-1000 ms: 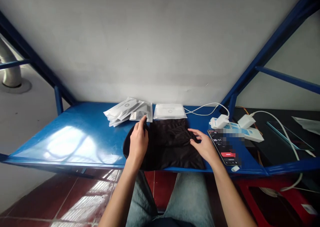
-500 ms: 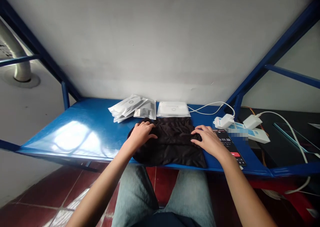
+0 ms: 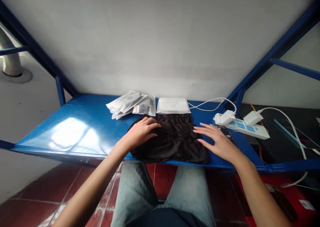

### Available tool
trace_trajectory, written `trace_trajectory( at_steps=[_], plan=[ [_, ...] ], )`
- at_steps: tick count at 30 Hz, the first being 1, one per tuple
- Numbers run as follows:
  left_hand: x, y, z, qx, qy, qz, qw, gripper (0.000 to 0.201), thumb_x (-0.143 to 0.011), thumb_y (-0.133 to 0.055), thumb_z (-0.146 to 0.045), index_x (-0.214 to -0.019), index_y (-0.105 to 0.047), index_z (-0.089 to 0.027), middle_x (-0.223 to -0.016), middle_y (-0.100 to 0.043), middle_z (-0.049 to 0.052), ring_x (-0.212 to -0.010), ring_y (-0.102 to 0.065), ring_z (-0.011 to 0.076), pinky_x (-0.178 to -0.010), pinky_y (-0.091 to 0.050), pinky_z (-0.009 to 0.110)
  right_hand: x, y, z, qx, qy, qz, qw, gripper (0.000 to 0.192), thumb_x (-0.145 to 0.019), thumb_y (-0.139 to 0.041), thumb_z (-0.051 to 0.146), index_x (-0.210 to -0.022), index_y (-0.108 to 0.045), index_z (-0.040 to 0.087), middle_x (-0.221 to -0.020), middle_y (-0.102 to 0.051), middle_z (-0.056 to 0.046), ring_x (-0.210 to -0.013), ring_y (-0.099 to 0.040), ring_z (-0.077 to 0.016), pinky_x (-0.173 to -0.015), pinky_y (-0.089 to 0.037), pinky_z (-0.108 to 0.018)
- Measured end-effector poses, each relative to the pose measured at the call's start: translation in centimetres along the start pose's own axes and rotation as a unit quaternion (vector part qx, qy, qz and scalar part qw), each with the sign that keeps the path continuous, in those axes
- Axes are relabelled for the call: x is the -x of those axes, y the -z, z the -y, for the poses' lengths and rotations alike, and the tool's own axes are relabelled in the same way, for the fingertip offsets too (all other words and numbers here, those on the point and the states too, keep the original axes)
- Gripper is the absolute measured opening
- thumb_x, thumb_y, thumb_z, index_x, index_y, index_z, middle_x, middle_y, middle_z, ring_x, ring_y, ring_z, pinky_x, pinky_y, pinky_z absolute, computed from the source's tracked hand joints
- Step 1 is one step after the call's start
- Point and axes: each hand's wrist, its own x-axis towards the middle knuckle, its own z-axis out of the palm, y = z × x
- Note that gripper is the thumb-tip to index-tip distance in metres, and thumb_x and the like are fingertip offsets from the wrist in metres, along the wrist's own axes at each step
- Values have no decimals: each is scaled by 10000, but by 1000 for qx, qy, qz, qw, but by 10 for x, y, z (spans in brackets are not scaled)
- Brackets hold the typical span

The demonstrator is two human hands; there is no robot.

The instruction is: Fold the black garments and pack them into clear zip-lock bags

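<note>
A dark, wrinkled piece of cloth (image 3: pixel 172 143) lies spread along the front edge of the blue table (image 3: pixel 100 127), with a fold running across it. Over its left part rests my left hand (image 3: pixel 143 132), fingers loosely curved and thumb apart, gripping nothing that I can see. My right hand (image 3: pixel 217 141) is open at the cloth's right edge, its fingers stretched out and spread, fingertips by the fabric. Whether those fingertips touch it I cannot tell. Partly hidden behind that hand is a phone (image 3: pixel 226 134) with a dark screen.
Several clear plastic packets (image 3: pixel 126 101) are piled behind the cloth, beside a flat white packet (image 3: pixel 173 105). At the right lies a power strip (image 3: pixel 257 130) with white chargers (image 3: pixel 227 117) and cables. Blue metal bars (image 3: pixel 250 76) slope up at both sides.
My right hand has let go of the cloth's right edge, spread its fingers and shifted slightly right, covering more of the phone. My left hand stays on the cloth.
</note>
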Motion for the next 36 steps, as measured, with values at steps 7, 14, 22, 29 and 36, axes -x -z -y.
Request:
trace_trajectory(
  at_steps=[7,14,22,29,36],
  plan=[
    [-65,3,28,8,84,-9,996,258,-1032,-534,-338,-1135,-750,-241,-1061,-775,57,-970,-732,221,-899,-544,299,-76,0,-28,-14,-43,-37,998,342,-1015,-476,410,-1171,-763,308,-1192,-775,-43,-1172,-685,-270,-1076,-492,-482],
    [-70,-24,-22,-51,174,-89,979,452,-1072,-352,-224,-1500,-489,-173,-1429,-614,171,-1223,-665,264,-1017,-526,379,-111,-32,15,-11,-60,-162,985,512,-1067,-321,370,-1460,-585,174,-1488,-598,-136,-1404,-519,-273,-1205,-373,-455],
    [-22,-80,-40,-100,195,-60,974,526,-1053,-448,-427,-1545,-479,-242,-1659,-358,141,-1548,-314,333,-1250,-278,562,-70,-96,50,101,-89,2,991,668,-1045,-394,592,-1622,-343,258,-1712,-219,-132,-1587,-176,-326,-1256,-229,-570],
    [5,-77,-75,-94,268,-87,955,567,-1043,-443,-415,-1584,-422,-248,-1671,-332,129,-1551,-293,372,-1229,-263,645,-56,-107,94,98,-75,-49,991,591,-1072,-384,451,-1639,-280,317,-1723,-157,-87,-1587,-165,-344,-1223,-260,-653],
    [27,-79,-60,-74,269,-69,958,576,-1032,-458,-491,-1592,-375,-387,-1702,-267,67,-1557,-288,345,-1220,-231,680,-35,-106,87,106,-82,-5,991,577,-1056,-408,525,-1609,-347,374,-1709,-232,-59,-1569,-253,-309,-1238,-285,-603]
  ],
)
